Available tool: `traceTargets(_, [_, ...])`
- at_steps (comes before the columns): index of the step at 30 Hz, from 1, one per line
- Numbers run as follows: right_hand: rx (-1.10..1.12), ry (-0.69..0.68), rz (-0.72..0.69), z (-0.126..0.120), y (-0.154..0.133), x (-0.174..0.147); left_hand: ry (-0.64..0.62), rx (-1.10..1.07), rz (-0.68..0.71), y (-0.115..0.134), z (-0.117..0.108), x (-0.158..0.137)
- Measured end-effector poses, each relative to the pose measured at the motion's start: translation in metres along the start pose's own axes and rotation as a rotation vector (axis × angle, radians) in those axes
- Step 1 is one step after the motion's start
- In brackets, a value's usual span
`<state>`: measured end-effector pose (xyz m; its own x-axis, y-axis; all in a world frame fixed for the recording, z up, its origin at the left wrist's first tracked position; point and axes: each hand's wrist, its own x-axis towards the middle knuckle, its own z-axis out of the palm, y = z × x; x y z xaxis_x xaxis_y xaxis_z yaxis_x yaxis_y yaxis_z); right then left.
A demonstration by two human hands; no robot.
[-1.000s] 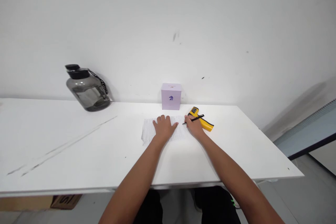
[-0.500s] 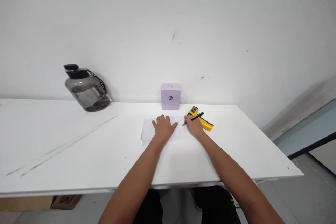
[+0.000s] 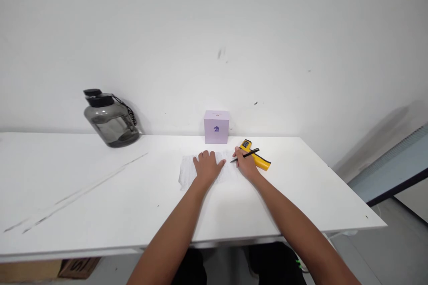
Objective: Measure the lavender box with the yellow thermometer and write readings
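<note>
A thin, wrinkled white sheet of paper (image 3: pixel 187 172) lies on the white table. Spread flat on it, my left hand (image 3: pixel 207 167) presses down with the fingers apart. My right hand (image 3: pixel 245 164) grips a black pen (image 3: pixel 251 152), its tip pointing left and resting at or just above the sheet. Just behind and to the right of that hand lies a yellow and black infrared thermometer (image 3: pixel 262 162), partly hidden by the hand and pen. Behind the sheet stands a small lilac box (image 3: pixel 216 131) with a dark purple emblem.
A large grey translucent bottle (image 3: pixel 113 122) with a black lid and strap stands at the back left, near the wall (image 3: pixel 167 44). Dark streaks mark the left of the white table (image 3: pixel 117 213). A cardboard box (image 3: pixel 33 270) sits beneath it.
The whole view has shifted slightly, so things sit a little lower in the picture. The pen tip has moved slightly to the left; the left hand stays on the sheet.
</note>
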<state>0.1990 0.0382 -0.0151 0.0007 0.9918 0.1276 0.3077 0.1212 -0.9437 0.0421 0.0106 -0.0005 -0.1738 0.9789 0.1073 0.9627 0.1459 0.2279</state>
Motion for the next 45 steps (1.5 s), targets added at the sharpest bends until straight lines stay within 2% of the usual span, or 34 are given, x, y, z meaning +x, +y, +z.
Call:
traceTargets(3, [-0.081,0.001,-0.089,0.000,0.001,-0.003,0.011,-0.001,0.009,-0.001,0.001,0.000])
traceTargets(9, [-0.364,-0.140,-0.445,0.003,0.006,-0.011,0.061,-0.002,0.029,-0.004,0.004,-0.004])
traceTargets(12, [-0.493,-0.162,-0.411,0.004,0.007,-0.013,0.117,-0.050,0.083,-0.004,0.004,-0.009])
traceTargets(17, [-0.593,-0.205,-0.398,0.001,0.005,-0.016,0.225,-0.292,0.190,-0.002,0.001,-0.013])
traceTargets(23, [-0.719,-0.239,-0.450,0.000,-0.001,-0.020,0.131,-0.206,0.259,0.001,0.016,-0.011])
traceTargets(25, [-0.790,-0.200,-0.476,-0.002,-0.005,-0.020,0.122,-0.203,0.257,0.000,0.022,-0.009])
traceTargets(27, [-0.871,-0.091,-0.488,-0.005,-0.009,-0.019,0.127,-0.229,0.239,-0.002,0.025,-0.006])
traceTargets(30, [-0.958,0.175,-0.383,-0.014,-0.012,-0.014,0.138,-0.260,0.184,-0.005,0.024,-0.004])
traceTargets(32, [-0.981,0.283,-0.250,-0.021,-0.011,-0.010,0.144,-0.257,0.167,-0.005,0.021,-0.004])
traceTargets(34, [-0.984,0.261,-0.115,-0.027,-0.007,-0.006,0.130,-0.223,0.176,-0.005,0.019,-0.005])
traceTargets(37, [-0.961,0.136,0.009,-0.030,-0.003,-0.001,0.078,-0.135,0.202,-0.004,0.019,-0.005])
traceTargets(40, [-0.969,0.108,0.014,-0.029,-0.002,0.000,0.046,-0.083,0.230,-0.003,0.020,-0.006])
traceTargets(45, [-1.019,0.077,0.024,-0.027,-0.005,0.002,0.064,-0.105,0.266,-0.002,0.021,-0.009])
